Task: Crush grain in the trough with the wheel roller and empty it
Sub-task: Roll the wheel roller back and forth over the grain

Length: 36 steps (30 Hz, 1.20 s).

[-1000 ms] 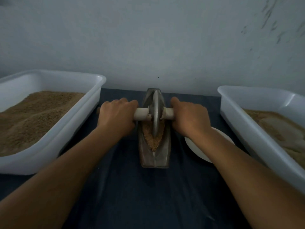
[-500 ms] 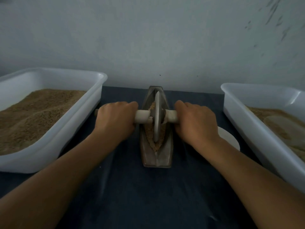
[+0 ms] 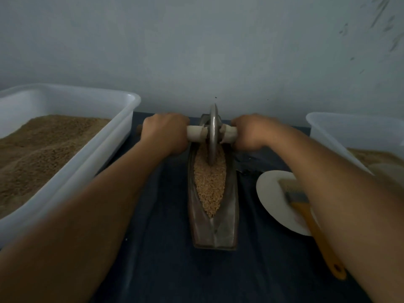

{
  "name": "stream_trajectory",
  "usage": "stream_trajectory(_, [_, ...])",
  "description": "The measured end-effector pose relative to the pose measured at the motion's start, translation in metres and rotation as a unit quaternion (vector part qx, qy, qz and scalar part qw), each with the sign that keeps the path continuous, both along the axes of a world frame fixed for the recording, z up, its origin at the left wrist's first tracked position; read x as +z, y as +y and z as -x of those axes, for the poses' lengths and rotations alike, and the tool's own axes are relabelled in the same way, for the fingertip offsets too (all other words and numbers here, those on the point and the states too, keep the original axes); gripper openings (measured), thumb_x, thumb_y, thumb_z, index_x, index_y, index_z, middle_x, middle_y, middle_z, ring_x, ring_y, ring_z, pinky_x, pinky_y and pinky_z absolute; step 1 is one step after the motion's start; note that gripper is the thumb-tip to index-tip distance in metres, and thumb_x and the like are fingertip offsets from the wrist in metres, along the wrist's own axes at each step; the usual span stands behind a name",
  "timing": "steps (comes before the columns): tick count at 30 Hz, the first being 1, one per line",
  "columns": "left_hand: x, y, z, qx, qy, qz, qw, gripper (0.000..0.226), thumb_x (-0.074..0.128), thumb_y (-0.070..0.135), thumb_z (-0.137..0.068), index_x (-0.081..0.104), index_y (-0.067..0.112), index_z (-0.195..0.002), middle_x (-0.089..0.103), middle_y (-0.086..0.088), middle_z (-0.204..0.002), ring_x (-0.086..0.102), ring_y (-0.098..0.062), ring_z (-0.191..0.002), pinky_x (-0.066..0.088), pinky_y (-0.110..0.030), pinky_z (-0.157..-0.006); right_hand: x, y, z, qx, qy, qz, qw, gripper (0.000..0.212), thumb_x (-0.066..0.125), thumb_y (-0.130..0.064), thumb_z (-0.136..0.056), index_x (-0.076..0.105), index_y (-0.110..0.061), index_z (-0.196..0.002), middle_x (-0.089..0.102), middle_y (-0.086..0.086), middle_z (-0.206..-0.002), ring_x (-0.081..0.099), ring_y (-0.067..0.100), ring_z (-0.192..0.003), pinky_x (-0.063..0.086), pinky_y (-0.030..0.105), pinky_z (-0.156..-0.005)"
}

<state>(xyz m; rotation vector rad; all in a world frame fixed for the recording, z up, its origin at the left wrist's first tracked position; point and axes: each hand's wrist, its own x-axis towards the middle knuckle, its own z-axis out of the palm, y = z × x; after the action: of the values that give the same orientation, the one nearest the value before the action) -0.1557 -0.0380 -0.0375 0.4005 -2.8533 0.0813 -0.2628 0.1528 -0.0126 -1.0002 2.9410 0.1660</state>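
Both hands grip the pale axle handle of the wheel roller [image 3: 212, 136]: the left hand [image 3: 166, 133] curled round one end, the right hand [image 3: 251, 132] round the other. Its metal disc stands upright at the far end of the trough [image 3: 213, 228], in the grain [image 3: 209, 182]. Beside the trough on the dark surface [image 3: 161, 248] lies a white plate [image 3: 273, 202] bearing a yellow-handled brush [image 3: 314, 232]. White tubs of brown meal flank everything, left tub [image 3: 87, 171] and right tub [image 3: 354, 132].
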Motion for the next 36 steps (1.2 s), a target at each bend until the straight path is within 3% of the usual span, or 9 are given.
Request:
stream_trajectory(4, [0.003, -0.001, 0.003, 0.006, -0.023, -0.001, 1.000, 0.026, 0.064, 0.037, -0.085, 0.064, 0.031, -0.111, 0.062, -0.002, -0.097, 0.049, -0.023, -0.080, 0.037, -0.039, -0.069, 0.003, -0.003, 0.006, -0.001, -0.025, -0.003, 1.000, 0.044, 0.075, -0.041, -0.079, 0.065, -0.030, -0.121, 0.064, 0.000, -0.106, 0.061, 0.022, -0.092, 0.050, 0.033, -0.074])
stream_trajectory(11, [-0.006, 0.010, -0.024, 0.010, -0.023, 0.013, 1.000, 0.025, 0.069, 0.036, -0.084, 0.060, 0.028, -0.106, 0.055, 0.001, -0.087, 0.051, -0.021, -0.077, 0.042, -0.039, -0.066, -0.025, 0.016, -0.028, 0.016, 0.149, 0.092, 0.984, 0.014, 0.067, -0.041, -0.080, 0.060, -0.034, -0.089, 0.068, -0.003, -0.091, 0.053, 0.021, -0.071, 0.023, 0.024, -0.050])
stream_trajectory(15, [-0.009, 0.022, -0.050, -0.004, -0.004, 0.030, 1.000, 0.030, 0.072, 0.036, -0.082, 0.047, 0.029, -0.097, 0.058, -0.001, -0.094, 0.049, -0.020, -0.078, 0.039, -0.038, -0.067, -0.041, 0.032, -0.066, 0.007, 0.227, 0.151, 0.962, 0.017, 0.070, -0.037, -0.081, 0.062, -0.031, -0.096, 0.067, -0.002, -0.085, 0.065, 0.027, -0.078, 0.027, 0.031, -0.055])
stream_trajectory(19, [-0.016, 0.033, -0.081, -0.024, 0.050, 0.043, 0.998, 0.037, 0.073, 0.037, -0.082, 0.039, 0.029, -0.095, 0.059, -0.001, -0.098, 0.059, -0.023, -0.085, 0.042, -0.039, -0.073, -0.049, 0.044, -0.100, 0.018, 0.309, 0.194, 0.931, 0.010, 0.065, -0.020, -0.086, 0.055, -0.023, -0.085, 0.058, 0.000, -0.075, 0.050, 0.026, -0.062, 0.021, 0.035, -0.059])
stream_trajectory(21, [-0.018, 0.039, -0.094, -0.031, 0.071, 0.044, 0.996, 0.042, 0.073, 0.039, -0.082, 0.034, 0.030, -0.093, 0.059, -0.001, -0.097, 0.059, -0.024, -0.087, 0.045, -0.042, -0.078, -0.051, 0.049, -0.112, 0.018, 0.316, 0.207, 0.925, 0.011, 0.066, -0.018, -0.086, 0.056, -0.023, -0.086, 0.057, 0.000, -0.076, 0.044, 0.023, -0.063, 0.021, 0.035, -0.062])
stream_trajectory(24, [-0.018, 0.043, -0.106, -0.040, 0.097, 0.056, 0.993, 0.039, 0.071, 0.041, -0.082, 0.035, 0.029, -0.093, 0.058, -0.001, -0.094, 0.059, -0.025, -0.085, 0.046, -0.042, -0.077, -0.053, 0.055, -0.124, 0.027, 0.328, 0.237, 0.914, 0.013, 0.071, -0.016, -0.082, 0.060, -0.020, -0.088, 0.058, 0.002, -0.078, 0.053, 0.027, -0.067, 0.021, 0.035, -0.065])
stream_trajectory(29, [-0.017, 0.042, -0.103, -0.043, 0.101, 0.060, 0.992, 0.037, 0.073, 0.042, -0.081, 0.039, 0.030, -0.090, 0.055, 0.003, -0.087, 0.058, -0.022, -0.080, 0.041, -0.039, -0.072, -0.057, 0.055, -0.123, 0.032, 0.329, 0.252, 0.910, 0.017, 0.072, -0.019, -0.081, 0.056, -0.020, -0.087, 0.057, 0.001, -0.075, 0.052, 0.025, -0.065, 0.021, 0.034, -0.064])
stream_trajectory(36, [-0.015, 0.030, -0.063, -0.008, 0.072, 0.091, 0.993, 0.028, 0.068, 0.041, -0.085, 0.041, 0.033, -0.083, 0.051, 0.010, -0.080, 0.060, -0.017, -0.075, 0.036, -0.033, -0.067, -0.044, 0.040, -0.078, 0.015, 0.204, 0.159, 0.966, 0.028, 0.066, -0.030, -0.081, 0.040, -0.030, -0.089, 0.053, -0.005, -0.075, 0.061, 0.026, -0.076, 0.012, 0.033, -0.051])
